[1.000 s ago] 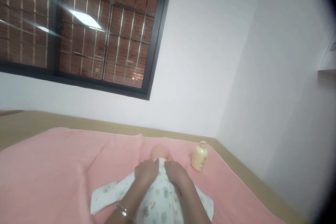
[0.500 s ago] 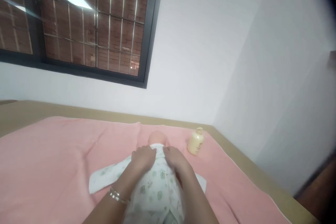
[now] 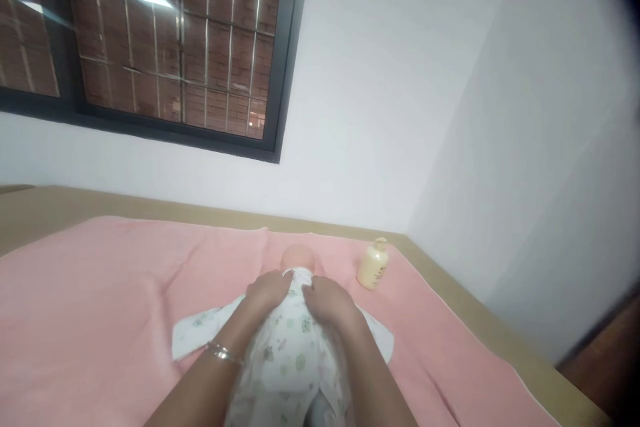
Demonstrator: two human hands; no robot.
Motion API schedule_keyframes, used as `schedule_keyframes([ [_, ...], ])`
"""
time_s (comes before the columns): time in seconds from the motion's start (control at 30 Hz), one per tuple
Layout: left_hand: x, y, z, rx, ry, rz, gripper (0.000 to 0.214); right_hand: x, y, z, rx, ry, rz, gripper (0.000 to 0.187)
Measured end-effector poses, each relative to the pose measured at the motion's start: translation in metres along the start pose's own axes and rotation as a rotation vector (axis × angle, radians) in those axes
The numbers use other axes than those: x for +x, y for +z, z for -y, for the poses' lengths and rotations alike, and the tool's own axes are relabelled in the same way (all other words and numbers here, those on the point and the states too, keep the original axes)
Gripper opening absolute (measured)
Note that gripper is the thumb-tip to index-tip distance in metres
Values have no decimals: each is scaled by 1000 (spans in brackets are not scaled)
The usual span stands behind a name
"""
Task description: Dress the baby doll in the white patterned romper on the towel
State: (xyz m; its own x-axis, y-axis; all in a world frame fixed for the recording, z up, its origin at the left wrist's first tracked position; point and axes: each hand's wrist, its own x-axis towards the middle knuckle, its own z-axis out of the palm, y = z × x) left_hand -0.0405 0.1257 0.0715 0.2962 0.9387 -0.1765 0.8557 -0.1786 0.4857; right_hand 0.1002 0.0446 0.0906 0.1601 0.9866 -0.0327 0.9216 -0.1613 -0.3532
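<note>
left hand (image 3: 267, 290): bare, plain.
right hand (image 3: 327, 300): bare, plain.
bracelet (image 3: 223, 352): on left wrist, thin, silver-toned metal, looks like two slim bands side by side, glints.
left forearm (image 3: 200, 387): bare to the frame edge.
right forearm (image 3: 373, 377): bare to the frame edge.
detail: soft focus, finer marks unreadable.

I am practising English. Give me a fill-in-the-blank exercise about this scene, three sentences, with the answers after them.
1. The doll lies on a towel whose colour is ____.
2. The left hand and the right hand both rest on the doll's white printed garment; the bracelet is on the ____ wrist.
3. The pale yellow bottle is on the towel, to the ____ of the doll's head.

Missing words: pink; left; right
</note>
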Motion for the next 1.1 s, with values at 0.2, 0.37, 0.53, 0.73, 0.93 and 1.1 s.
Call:
schedule_keyframes([
  [0.2,-21,-2,-17,163,62,-83,61,22,12,-15,126,-11,2,68],
  [0.37,-34,-5,-27,292,91,-109,50,27,14,-18,117,2,6,68],
  [0.53,-29,-8,-21,194,80,-71,53,-2,-9,3,-3,7,29,48],
  [0.73,-36,-8,-27,194,44,-49,52,-19,-25,11,25,-16,47,45],
  [0.93,-46,-2,-38,347,60,-97,46,9,-4,-8,117,-45,18,57],
  [1.1,-32,-4,-24,228,81,-65,56,10,2,-7,38,-21,-10,56],
])
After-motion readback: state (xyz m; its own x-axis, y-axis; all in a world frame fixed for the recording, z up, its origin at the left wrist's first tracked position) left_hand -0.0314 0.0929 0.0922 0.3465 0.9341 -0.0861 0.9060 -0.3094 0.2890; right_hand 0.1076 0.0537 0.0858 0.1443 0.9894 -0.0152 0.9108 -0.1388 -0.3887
